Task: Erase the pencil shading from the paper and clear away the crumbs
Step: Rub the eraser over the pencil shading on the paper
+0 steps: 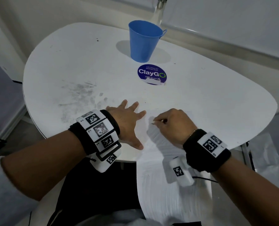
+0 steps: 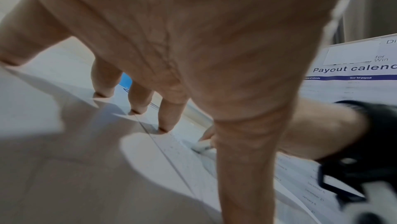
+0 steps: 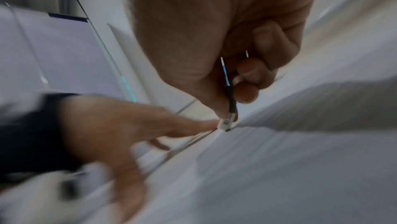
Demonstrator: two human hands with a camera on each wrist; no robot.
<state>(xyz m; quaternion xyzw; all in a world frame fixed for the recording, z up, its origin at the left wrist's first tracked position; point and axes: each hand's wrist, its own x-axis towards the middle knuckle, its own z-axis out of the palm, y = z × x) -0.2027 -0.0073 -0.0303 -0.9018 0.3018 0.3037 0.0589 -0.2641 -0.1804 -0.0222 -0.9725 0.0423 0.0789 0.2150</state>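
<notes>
White paper (image 1: 173, 190) lower right, overhanging table (image 1: 86, 66); left hand (image 1: 127, 123) spread flat, right hand (image 1: 173, 123) pinching eraser (image 1: 152, 122). Could crease if pinned loosely.

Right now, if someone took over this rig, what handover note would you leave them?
Left hand: spread flat, pinning the paper's left edge to the table.
Right hand: pinching a small eraser, tip pressed on the paper.
Paper overhangs the near table edge; blue cup stands at the far side.
Done: cannot tell how much has been rubbed out.
Left: finish erasing; crumbs lie by the eraser, clear them.
</notes>
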